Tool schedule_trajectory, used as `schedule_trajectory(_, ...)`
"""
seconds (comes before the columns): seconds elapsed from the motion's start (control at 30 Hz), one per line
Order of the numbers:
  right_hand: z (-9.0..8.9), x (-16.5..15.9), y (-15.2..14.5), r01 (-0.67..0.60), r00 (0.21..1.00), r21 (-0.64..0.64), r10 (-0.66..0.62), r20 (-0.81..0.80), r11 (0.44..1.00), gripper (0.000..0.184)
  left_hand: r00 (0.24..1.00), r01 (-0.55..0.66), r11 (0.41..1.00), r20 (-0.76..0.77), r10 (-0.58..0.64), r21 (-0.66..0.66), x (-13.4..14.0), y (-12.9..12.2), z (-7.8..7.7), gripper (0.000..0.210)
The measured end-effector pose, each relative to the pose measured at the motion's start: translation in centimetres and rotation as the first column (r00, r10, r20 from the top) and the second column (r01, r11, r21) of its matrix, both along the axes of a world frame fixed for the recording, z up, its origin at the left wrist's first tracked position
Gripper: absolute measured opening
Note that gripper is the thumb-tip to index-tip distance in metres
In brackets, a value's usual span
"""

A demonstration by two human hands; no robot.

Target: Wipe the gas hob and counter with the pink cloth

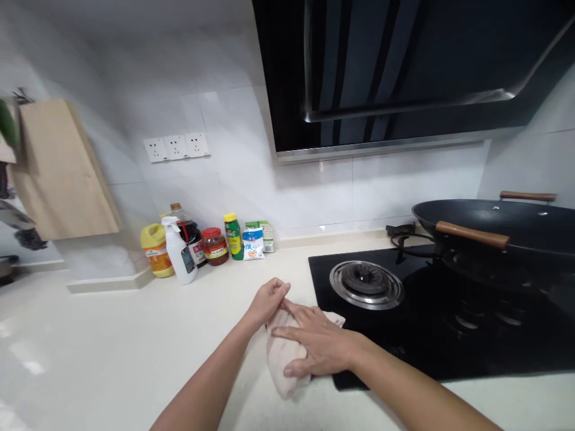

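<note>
A pale, pinkish-white cloth (284, 362) lies bunched on the counter, beside the left edge of the black gas hob (431, 335). My right hand (317, 338) rests flat on the cloth with its fingers spread, covering part of it. At the cloth's far end, my left hand (269, 302) has its fingers curled closed and appears to pinch the cloth's edge. The fingertips of both hands nearly meet there. One corner of the cloth sticks out past my right hand toward the hob.
A burner (367, 282) sits just right of my hands. Farther right, a large wok (489, 218) with wooden handles stands on the hob. Along the wall are a spray bottle (179, 254), a red-lidded jar (215, 246) and a green bottle (233, 237). A range hood (404, 72) hangs overhead.
</note>
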State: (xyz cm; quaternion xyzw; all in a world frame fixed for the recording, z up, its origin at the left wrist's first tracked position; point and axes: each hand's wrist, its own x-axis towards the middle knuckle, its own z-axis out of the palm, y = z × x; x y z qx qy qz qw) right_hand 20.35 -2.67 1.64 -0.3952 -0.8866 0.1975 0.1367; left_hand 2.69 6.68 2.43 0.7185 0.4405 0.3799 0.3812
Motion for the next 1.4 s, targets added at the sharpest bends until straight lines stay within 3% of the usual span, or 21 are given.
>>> schedule_trajectory(0.13, -0.2, -0.2, 0.0, -0.025, 0.999, 0.003, 0.025, 0.045, 1.0, 0.073, 0.998, -0.013, 0.996, -0.064, 0.018, 0.085, 0.0, 0.7, -1.3, 0.035)
schedule_trajectory(0.3, -0.7, -0.9, 0.1, -0.008, 0.999, 0.065, 0.011, -0.045, 0.998, 0.043, 0.992, 0.023, 0.991, -0.126, -0.006, 0.135, 0.4, -0.1, -1.3, 0.031)
schedule_trajectory(0.43, -1.0, -1.0, 0.4, -0.003, 0.997, 0.222, 0.022, -0.08, 0.975, 0.026, 0.99, 0.017, 0.986, -0.143, 0.007, 0.165, 0.5, -0.5, -1.0, 0.03)
schedule_trajectory(0.5, -1.0, -0.5, 0.9, 0.064, 0.996, 0.331, -0.039, -0.081, 0.942, 0.022, 0.989, 0.0, 0.981, -0.145, 0.029, 0.196, 0.5, -0.4, -0.8, 0.03)
schedule_trajectory(0.6, -1.1, 0.6, 2.0, 0.268, 0.963, 0.413, -0.236, -0.129, 0.87, 0.027, 0.989, -0.011, 0.965, -0.141, 0.049, 0.261, 0.5, -0.3, -0.8, 0.027)
schedule_trajectory(0.7, -1.5, 1.5, 3.0, 0.46, 0.886, 0.403, -0.441, -0.144, 0.791, 0.028, 0.987, -0.02, 0.955, -0.147, 0.066, 0.297, 0.5, -0.5, -0.9, 0.024)
schedule_trajectory(0.77, -1.8, 1.8, 3.3, 0.496, 0.861, 0.386, -0.498, -0.102, 0.778, 0.026, 0.985, -0.022, 0.951, -0.158, 0.074, 0.308, 0.6, -0.7, -0.9, 0.023)
schedule_trajectory(1.0, -0.6, 1.8, 2.0, 0.358, 0.922, 0.217, -0.38, 0.069, 0.908, 0.047, 0.983, -0.014, 0.938, -0.167, 0.076, 0.346, 0.7, -1.1, -1.0, 0.023)
schedule_trajectory(1.17, -0.6, 1.5, 1.8, 0.263, 0.958, 0.218, -0.281, 0.056, 0.94, 0.05, 0.989, 0.022, 0.912, -0.145, 0.041, 0.409, 0.8, -1.1, -1.2, 0.021)
schedule_trajectory(1.3, -1.2, 2.2, 3.5, 0.394, 0.913, 0.214, -0.407, 0.018, 0.894, 0.041, 0.99, 0.105, 0.861, -0.138, -0.041, 0.498, 1.7, -2.5, -0.6, 0.019)
schedule_trajectory(1.4, -1.4, 3.4, 4.8, 0.524, 0.844, 0.212, -0.537, 0.002, 0.825, 0.039, 0.959, 0.261, 0.814, -0.237, -0.157, 0.519, 2.9, -5.1, 0.2, 0.021)
